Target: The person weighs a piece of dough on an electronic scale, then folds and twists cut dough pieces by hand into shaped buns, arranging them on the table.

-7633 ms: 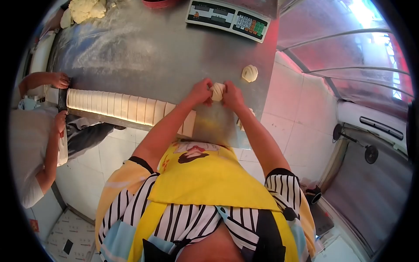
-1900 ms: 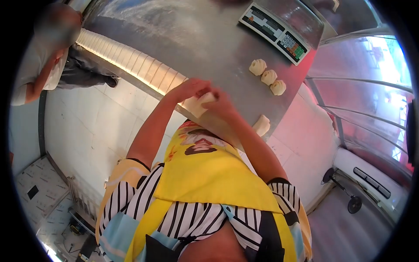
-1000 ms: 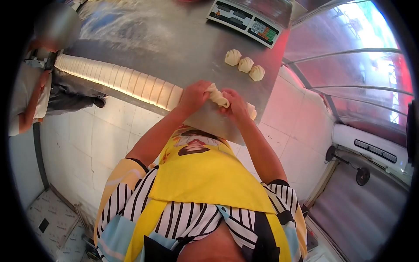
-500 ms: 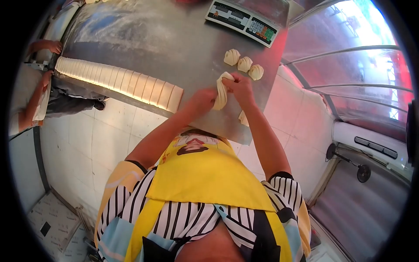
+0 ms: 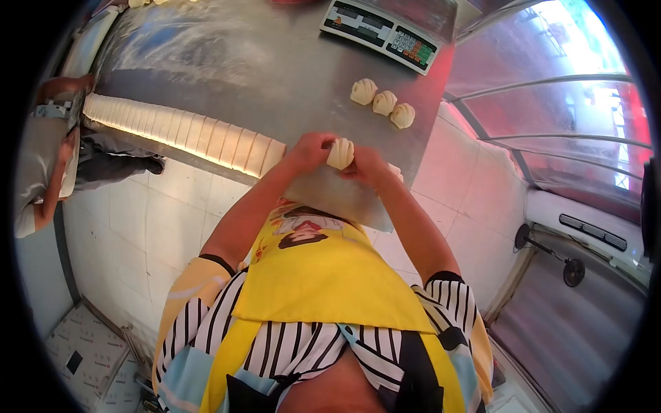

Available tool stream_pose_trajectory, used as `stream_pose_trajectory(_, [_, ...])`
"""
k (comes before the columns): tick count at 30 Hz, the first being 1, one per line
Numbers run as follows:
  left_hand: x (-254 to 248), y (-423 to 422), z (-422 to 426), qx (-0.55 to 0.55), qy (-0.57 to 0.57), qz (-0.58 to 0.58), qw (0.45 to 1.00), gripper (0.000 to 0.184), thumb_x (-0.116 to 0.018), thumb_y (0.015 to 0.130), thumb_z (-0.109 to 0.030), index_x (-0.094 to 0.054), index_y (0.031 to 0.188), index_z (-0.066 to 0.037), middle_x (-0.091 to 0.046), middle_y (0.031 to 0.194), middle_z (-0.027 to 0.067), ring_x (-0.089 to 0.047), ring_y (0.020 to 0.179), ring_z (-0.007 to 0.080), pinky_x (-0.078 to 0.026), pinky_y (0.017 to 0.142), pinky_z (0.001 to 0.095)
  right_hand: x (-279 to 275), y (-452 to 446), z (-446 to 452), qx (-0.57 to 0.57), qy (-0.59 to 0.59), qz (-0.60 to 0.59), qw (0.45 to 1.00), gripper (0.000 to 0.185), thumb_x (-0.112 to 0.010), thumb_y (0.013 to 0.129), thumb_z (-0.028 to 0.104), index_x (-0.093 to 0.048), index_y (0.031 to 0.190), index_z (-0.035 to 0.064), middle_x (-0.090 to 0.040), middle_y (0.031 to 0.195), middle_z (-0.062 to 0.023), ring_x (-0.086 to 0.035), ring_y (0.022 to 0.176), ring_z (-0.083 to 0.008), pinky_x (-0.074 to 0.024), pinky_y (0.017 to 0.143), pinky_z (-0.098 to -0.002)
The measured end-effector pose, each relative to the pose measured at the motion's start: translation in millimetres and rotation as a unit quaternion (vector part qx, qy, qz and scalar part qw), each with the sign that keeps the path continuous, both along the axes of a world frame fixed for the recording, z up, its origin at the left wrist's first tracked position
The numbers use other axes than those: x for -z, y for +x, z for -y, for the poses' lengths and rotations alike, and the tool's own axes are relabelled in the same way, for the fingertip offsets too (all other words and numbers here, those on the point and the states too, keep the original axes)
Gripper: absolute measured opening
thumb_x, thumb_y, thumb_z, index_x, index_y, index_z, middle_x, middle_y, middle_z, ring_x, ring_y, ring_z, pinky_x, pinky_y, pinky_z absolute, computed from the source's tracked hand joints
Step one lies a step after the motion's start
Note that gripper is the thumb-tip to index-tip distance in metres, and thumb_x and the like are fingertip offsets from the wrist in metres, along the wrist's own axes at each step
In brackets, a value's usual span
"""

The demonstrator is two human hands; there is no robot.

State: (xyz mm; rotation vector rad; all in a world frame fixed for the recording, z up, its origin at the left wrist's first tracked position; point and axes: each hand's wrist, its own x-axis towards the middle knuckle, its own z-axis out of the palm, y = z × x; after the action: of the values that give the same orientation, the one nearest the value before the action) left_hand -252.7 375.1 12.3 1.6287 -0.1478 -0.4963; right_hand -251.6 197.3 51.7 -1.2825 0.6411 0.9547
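Between my two hands, above the metal table's near right part, is a piece of pale ridged dough (image 5: 341, 153), bunched into a compact roll. My left hand (image 5: 311, 151) pinches it from the left side. My right hand (image 5: 367, 165) is closed on its right side, fingers partly hidden behind the dough. Just beyond, three shaped dough rolls (image 5: 383, 102) lie in a slanting row. Close to my left forearm ends a long strip of dough cut into many slices (image 5: 186, 133). A small piece of dough (image 5: 395, 171) shows partly behind my right wrist.
A digital scale (image 5: 379, 33) stands at the far side of the metal table (image 5: 227, 76). The table's right edge runs near my right forearm. At the left, another person's arm (image 5: 65, 86) reaches to the table by the strip's far end.
The dough was a long, stretched twist held upright; now it is gathered into a short roll. Both hands have drawn together around it, the right one coming lower and nearer me.
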Motion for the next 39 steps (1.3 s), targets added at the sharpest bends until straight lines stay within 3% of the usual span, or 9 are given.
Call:
stream_pose_trajectory(5, [8, 5, 9, -0.003, 0.035, -0.001, 0.999, 0.022, -0.059, 0.080, -0.017, -0.059, 0.095, -0.001, -0.061, 0.072, 0.0046, -0.055, 0.062, 0.0101, -0.044, 0.058, 0.0260, 27, -3, 14, 0.046, 0.075, 0.071, 0.994, 0.033, -0.049, 0.092, 0.037, -0.057, 0.098, 0.0056, -0.056, 0.079, -0.0040, -0.056, 0.067, -0.0132, -0.0515, 0.063, -0.0306])
stream_pose_trajectory(10, [23, 4, 15, 0.011, 0.049, -0.079, 0.996, 0.020, -0.057, 0.079, -0.016, -0.053, 0.095, -0.003, -0.059, 0.068, 0.0093, -0.055, 0.051, 0.0150, -0.044, 0.051, 0.0296, 34, 3, 32, -0.152, -0.022, 0.195, 0.969, 0.028, -0.055, 0.088, 0.028, -0.054, 0.100, 0.0031, -0.057, 0.074, -0.0044, -0.057, 0.068, -0.0141, -0.0489, 0.062, -0.0296])
stream_pose_trajectory(14, [26, 5, 18, 0.022, 0.117, -0.061, 0.991, 0.021, -0.055, 0.080, -0.016, -0.049, 0.096, -0.005, -0.059, 0.068, 0.0137, -0.056, 0.047, 0.0216, -0.045, 0.050, 0.0359, 52, 1, 32, -0.334, -0.309, 0.427, 0.782, 0.019, -0.058, 0.085, 0.019, -0.052, 0.097, 0.0056, -0.059, 0.078, -0.0067, -0.062, 0.071, -0.0171, -0.0487, 0.057, -0.0287])
stream_pose_trajectory(17, [26, 2, 27, 0.003, 0.202, 0.048, 0.978, 0.019, -0.053, 0.080, -0.015, -0.048, 0.096, -0.006, -0.060, 0.069, 0.0155, -0.058, 0.049, 0.0251, -0.045, 0.051, 0.0379, 60, -10, 22, -0.271, -0.411, 0.452, 0.744, 0.017, -0.058, 0.080, 0.011, -0.051, 0.094, 0.0056, -0.061, 0.078, -0.0118, -0.064, 0.065, -0.0215, -0.0489, 0.055, -0.0308])
stream_pose_trajectory(20, [56, 0, 26, -0.017, 0.250, 0.201, 0.947, 0.020, -0.053, 0.079, -0.014, -0.047, 0.097, -0.007, -0.060, 0.068, 0.0156, -0.059, 0.051, 0.0258, -0.045, 0.052, 0.0382, 37, 3, 36, -0.129, -0.041, 0.132, 0.982, 0.021, -0.058, 0.077, 0.007, -0.050, 0.097, 0.0053, -0.062, 0.080, -0.0162, -0.062, 0.058, -0.0274, -0.0489, 0.054, -0.0364])
stream_pose_trajectory(22, [61, -4, 27, -0.022, 0.273, 0.211, 0.938, 0.021, -0.055, 0.079, -0.013, -0.046, 0.097, -0.007, -0.059, 0.068, 0.0146, -0.059, 0.051, 0.0237, -0.046, 0.052, 0.0375, 34, 4, 26, -0.130, -0.114, 0.165, 0.971, 0.023, -0.057, 0.076, 0.006, -0.050, 0.098, 0.0060, -0.062, 0.081, -0.0175, -0.062, 0.057, -0.0294, -0.0494, 0.055, -0.0381])
stream_pose_trajectory(28, [15, 5, 19, 0.010, 0.098, -0.165, 0.981, 0.020, -0.055, 0.080, -0.013, -0.046, 0.096, -0.006, -0.057, 0.061, 0.0107, -0.055, 0.045, 0.0180, -0.044, 0.045, 0.0328, 65, -1, 19, -0.233, -0.325, 0.325, 0.857, 0.020, -0.055, 0.078, 0.008, -0.048, 0.097, 0.0072, -0.062, 0.080, -0.0168, -0.063, 0.060, -0.0299, -0.0500, 0.058, -0.0400])
stream_pose_trajectory(32, [17, 0, 28, -0.032, 0.142, -0.100, 0.984, 0.018, -0.054, 0.080, -0.013, -0.045, 0.094, -0.006, -0.058, 0.060, 0.0126, -0.057, 0.044, 0.0208, -0.044, 0.043, 0.0333, 35, -4, 21, -0.215, -0.260, 0.261, 0.904, 0.018, -0.053, 0.080, 0.015, -0.048, 0.096, 0.0077, -0.062, 0.084, -0.0182, -0.063, 0.073, -0.0352, -0.0480, 0.066, -0.0453])
stream_pose_trajectory(39, [17, -2, 29, 0.016, 0.289, -0.002, 0.957, 0.015, -0.052, 0.081, -0.013, -0.043, 0.090, -0.004, -0.060, 0.073, 0.0207, -0.060, 0.065, 0.0358, -0.047, 0.057, 0.0427, 51, 1, 15, -0.267, -0.387, 0.340, 0.815, 0.016, -0.052, 0.078, 0.009, -0.048, 0.093, 0.0078, -0.061, 0.081, -0.0183, -0.061, 0.071, -0.0370, -0.0464, 0.063, -0.0450])
